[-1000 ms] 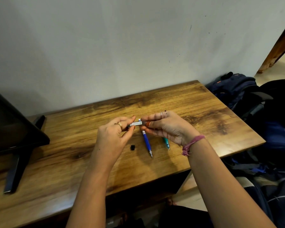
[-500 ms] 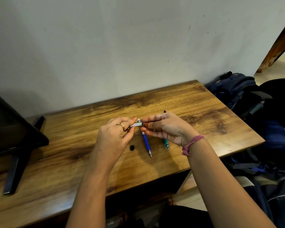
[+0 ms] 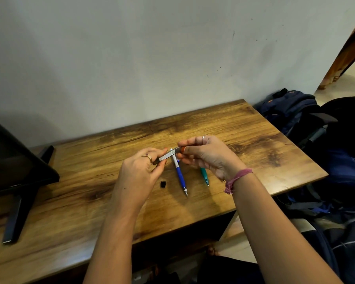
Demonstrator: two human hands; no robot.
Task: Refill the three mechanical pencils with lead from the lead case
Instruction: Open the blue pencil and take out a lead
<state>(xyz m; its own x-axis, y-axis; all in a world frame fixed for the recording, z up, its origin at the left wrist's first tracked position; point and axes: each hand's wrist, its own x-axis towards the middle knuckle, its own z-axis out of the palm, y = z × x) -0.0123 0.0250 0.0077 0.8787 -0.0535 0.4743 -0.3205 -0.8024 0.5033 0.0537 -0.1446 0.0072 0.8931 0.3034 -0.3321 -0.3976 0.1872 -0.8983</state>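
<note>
The left hand [image 3: 138, 173] pinches one end of a small silver lead case [image 3: 166, 155] between thumb and fingers. The case has a pale label, but the writing on it is too blurry to read. I cannot tell if any lead is inside. The right hand [image 3: 208, 154] holds an orange pencil [image 3: 182, 149]; only its orange end shows between the curled fingers, touching the upper end of the case. Both hands are held close together, just above the wooden bench [image 3: 254, 152].

A blue and white pencil [image 3: 179, 174] lies on the bench under the hands, its tip pointing toward the person. A green pencil [image 3: 204, 176] lies just to its right, partly hidden by the right hand. A tiny black cap [image 3: 163, 184] sits on the bench to the left of the blue pencil.

A dark monitor [image 3: 12, 160] on a stand is at the left. Blue backpacks [image 3: 291, 111] lie beside the bench at the right.
</note>
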